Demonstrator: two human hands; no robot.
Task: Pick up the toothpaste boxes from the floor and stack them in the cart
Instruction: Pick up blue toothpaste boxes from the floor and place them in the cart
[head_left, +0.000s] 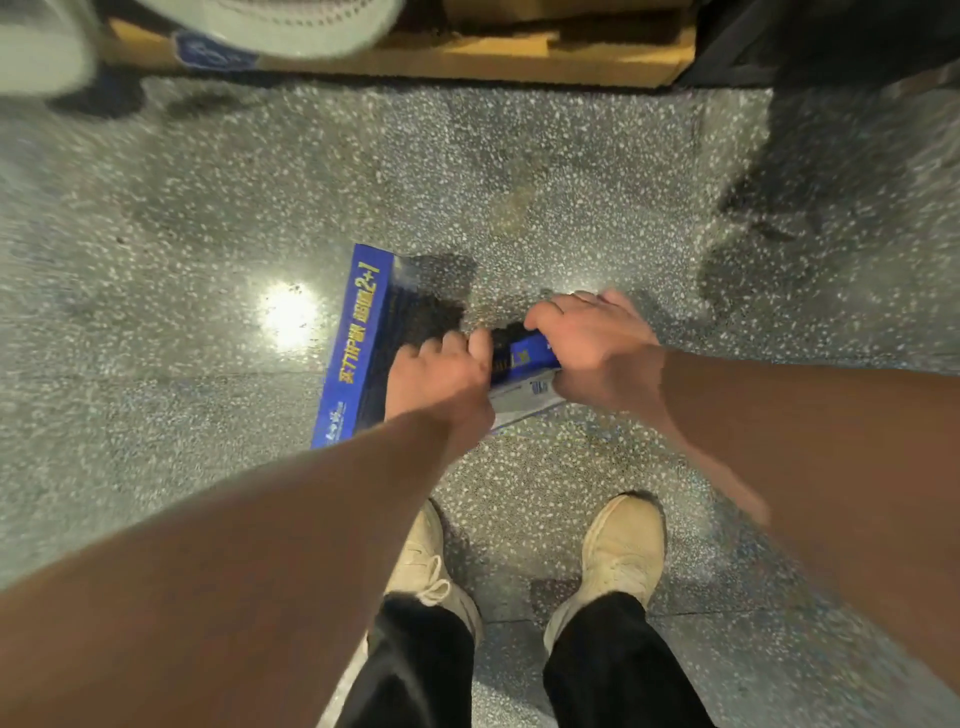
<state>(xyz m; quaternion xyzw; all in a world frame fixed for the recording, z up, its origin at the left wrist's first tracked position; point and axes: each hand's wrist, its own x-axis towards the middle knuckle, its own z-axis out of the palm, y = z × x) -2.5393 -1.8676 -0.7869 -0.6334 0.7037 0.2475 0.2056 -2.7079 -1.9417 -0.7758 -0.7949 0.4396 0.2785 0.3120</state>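
A long blue toothpaste box (358, 338) with yellow print stands on its edge on the speckled floor, just ahead of my feet. My left hand (441, 379) grips its right side near the lower end. A second blue and white toothpaste box (524, 374) lies beside it, and my right hand (592, 348) is closed over its top. Both hands touch the boxes low, close to the floor. The boxes' far sides are hidden by my hands. The cart is not clearly in view.
My two beige shoes (618, 551) stand close behind the boxes. A wooden pallet (519, 57) runs along the top edge. A pale mesh object (249, 21) hangs at the top left. Dark shapes (831, 130) fill the top right. Speckled floor (156, 234) spreads around.
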